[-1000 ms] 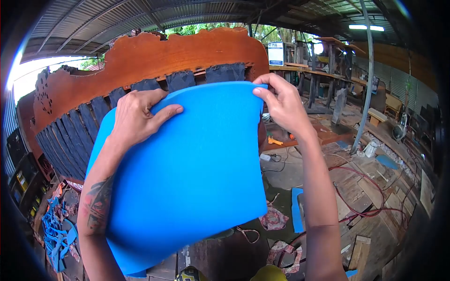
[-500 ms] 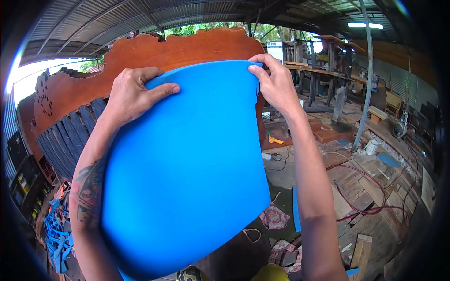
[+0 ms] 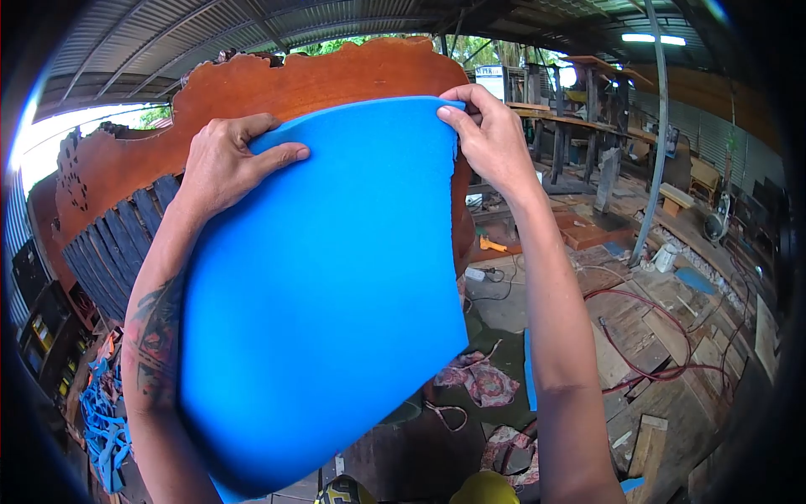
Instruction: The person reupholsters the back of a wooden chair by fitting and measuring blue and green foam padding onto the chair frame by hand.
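Note:
A large blue foam sheet (image 3: 327,277) hangs in front of me, gently bowed, its right edge ragged near the top. My left hand (image 3: 235,164) grips the upper left edge, thumb on the near face and the other fingers behind it. At the upper right corner my right hand (image 3: 483,134) pinches the sheet between thumb and fingers. Behind it stands a big reddish-brown wooden slab (image 3: 336,71) with a wavy natural edge. The sheet hides the slab's lower middle part.
Dark slats (image 3: 117,244) stand at the left, above a heap of blue scraps (image 3: 105,420). A red hose (image 3: 663,311) coils over the board-strewn floor at right. A yellow-orange tool (image 3: 493,244), patterned cloth (image 3: 487,382) and a metal post (image 3: 659,151) are also around.
Both hands have shifted slightly left and up with the blue foam sheet. Its lower right corner has swung left, uncovering more of the floor and cloth. The grip of each hand stays the same.

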Available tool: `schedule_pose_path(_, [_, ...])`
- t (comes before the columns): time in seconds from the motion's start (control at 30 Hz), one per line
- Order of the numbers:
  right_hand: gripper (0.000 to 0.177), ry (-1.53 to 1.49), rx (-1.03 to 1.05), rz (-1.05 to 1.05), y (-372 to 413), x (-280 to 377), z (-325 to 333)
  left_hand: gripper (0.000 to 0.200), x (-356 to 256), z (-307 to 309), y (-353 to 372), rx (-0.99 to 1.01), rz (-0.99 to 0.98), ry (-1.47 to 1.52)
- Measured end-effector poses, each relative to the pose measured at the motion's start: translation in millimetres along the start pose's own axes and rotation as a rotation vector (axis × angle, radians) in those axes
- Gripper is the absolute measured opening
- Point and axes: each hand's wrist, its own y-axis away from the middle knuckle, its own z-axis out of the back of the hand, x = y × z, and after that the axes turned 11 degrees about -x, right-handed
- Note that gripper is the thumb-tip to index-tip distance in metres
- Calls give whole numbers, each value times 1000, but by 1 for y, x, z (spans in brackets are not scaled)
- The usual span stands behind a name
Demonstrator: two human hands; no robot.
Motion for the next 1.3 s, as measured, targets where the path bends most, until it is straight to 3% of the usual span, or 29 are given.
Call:
schedule_pose_path(0.2, [19, 43, -127, 121, -1, -4, -7, 49, 4, -1, -3, -36, -24, -142])
schedule_pose_path(0.27, [16, 56, -255, 373, -2, -12, -8, 52, 8, -1, -3, -48, -63, -179])
schedule_pose_path(0.3, [16, 56, -256, 373, -4, -14, -7, 55, 10, -1, -3, -62, -102, -214])
schedule_pose_path(0.37, [11, 245, -334, 768, -9, -18, -5, 56, 16, -3, -3, -94, -157, -204])
schedule_pose_path(0.53, [6, 283, -307, 778, -10, -24, -10, 57, 33, -13, 0, -170, -336, -198])
schedule_pose_path(0.63, [7, 312, -308, 753, -10, -23, -11, 52, 42, -19, -1, -340, -588, -237])
schedule_pose_path(0.7, [7, 316, -313, 739, -9, -22, -10, 53, 41, -12, 3, -247, -606, -387])
schedule_pose_path(0.73, [13, 264, -276, 644, -8, -23, -8, 55, 41, -9, 3, -157, -623, -537])
schedule_pose_path(0.8, [21, 207, -243, 551, -12, -24, -6, 55, 41, -9, 0, -131, -638, -480])
schedule_pose_path(0.87, [54, 278, -335, 629, -20, -27, -4, 58, 35, -4, -9, -225, -1046, -617])
schedule_pose_path(0.9, [54, 276, -339, 628, -22, -26, -2, 63, 38, -8, -7, -201, -1072, -602])
schedule_pose_path(0.93, [68, 211, -232, 527, -24, -26, -1, 63, 39, -11, -9, -199, -1076, -603])
schedule_pose_path(0.97, [82, 145, -126, 425, -26, -27, 1, 63, 40, -13, -11, -165, -1178, -641])
schedule_pose_path(1.0, [82, 142, -129, 422, -29, -29, 1, 62, 37, -14, -12, -130, -1279, -680])
schedule_pose_path(1.07, [87, 136, 107, 232, -37, -32, 1, 60, 28, -14, -13, -73, -1301, -641])
schedule_pose_path(1.3, [80, 165, 92, 313, -38, -35, 0, 40, -12, -15, 6, 120, -1036, -673])
